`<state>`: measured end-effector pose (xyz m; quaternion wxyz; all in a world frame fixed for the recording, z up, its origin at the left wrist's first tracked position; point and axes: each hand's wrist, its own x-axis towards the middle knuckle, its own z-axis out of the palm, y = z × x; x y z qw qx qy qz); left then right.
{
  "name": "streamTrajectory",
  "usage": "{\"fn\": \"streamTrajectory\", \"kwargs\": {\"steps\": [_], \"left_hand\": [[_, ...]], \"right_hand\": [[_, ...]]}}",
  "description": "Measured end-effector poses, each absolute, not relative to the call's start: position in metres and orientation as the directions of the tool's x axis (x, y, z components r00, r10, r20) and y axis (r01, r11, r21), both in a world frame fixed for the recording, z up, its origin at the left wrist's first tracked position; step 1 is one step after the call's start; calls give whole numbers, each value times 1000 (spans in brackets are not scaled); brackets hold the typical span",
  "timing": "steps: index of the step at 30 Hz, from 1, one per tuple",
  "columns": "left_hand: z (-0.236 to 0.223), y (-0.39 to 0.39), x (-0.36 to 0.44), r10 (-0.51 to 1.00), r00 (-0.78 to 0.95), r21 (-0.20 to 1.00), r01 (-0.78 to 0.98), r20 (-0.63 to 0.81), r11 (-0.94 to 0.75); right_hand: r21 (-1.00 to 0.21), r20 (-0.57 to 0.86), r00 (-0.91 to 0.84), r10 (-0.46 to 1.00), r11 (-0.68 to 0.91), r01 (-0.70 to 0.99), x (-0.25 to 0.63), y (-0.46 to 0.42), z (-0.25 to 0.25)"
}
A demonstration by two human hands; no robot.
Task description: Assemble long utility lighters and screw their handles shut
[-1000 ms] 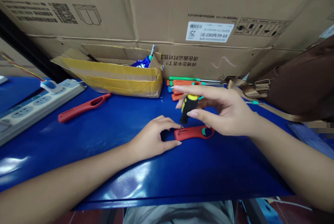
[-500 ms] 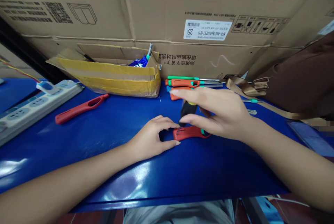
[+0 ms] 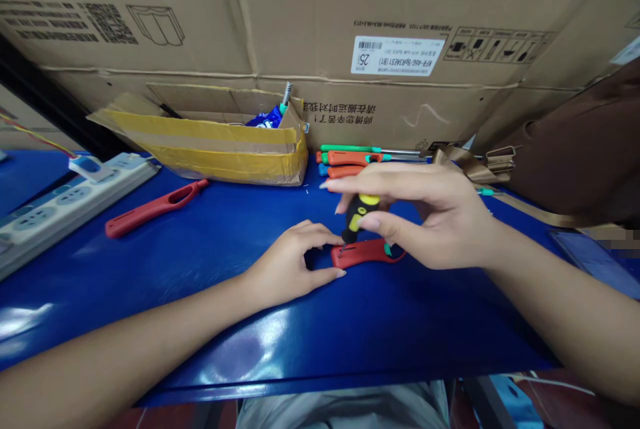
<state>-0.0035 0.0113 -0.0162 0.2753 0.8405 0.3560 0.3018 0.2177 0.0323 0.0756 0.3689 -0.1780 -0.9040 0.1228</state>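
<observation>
My right hand (image 3: 430, 212) grips a small black and yellow screwdriver (image 3: 357, 216) between thumb and fingers, with its tip down on the left end of a red plastic handle piece (image 3: 363, 253) lying on the blue table (image 3: 200, 262). My left hand (image 3: 295, 266) rests on the table just left of that piece, thumb and forefinger pinched at its end to steady it. The right part of the red piece is hidden under my right hand.
A taped cardboard tray (image 3: 225, 142) stands at the back, with a red lighter-shaped shell (image 3: 155, 206) in front of it. Several red and green long-nosed lighters (image 3: 360, 159) lie behind my right hand. A power strip (image 3: 60, 202) sits far left, a phone (image 3: 590, 259) and brown bag (image 3: 575, 149) right.
My right hand has turned on the screwdriver: the fingers covered its handle half a second ago and now the yellow top shows again. My left hand has stayed put.
</observation>
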Motion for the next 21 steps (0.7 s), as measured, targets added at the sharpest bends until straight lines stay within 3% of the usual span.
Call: {"fn": "streamTrajectory", "kwargs": {"steps": [5,9,15,18,21], "left_hand": [[-16,12,-3,751,573,667,422,329,-614],[-16,12,-3,749,573,661,425,332,-619],[-16,13,-3,744,580,663,417,332,-622],[-14,12,-3,751,578,669,425,318,-610],[-14,11,-3,753,573,666,427,324,-611]], "right_hand": [[-173,677,-612,409,897,407,219,32,73],[-287,564,-685,460,888,360,222,32,76],[-161,581,-697,421,898,409,223,31,79],[-257,505,-748,431,902,346,224,32,81],[-262,557,-729,398,917,300,225,34,81]]}}
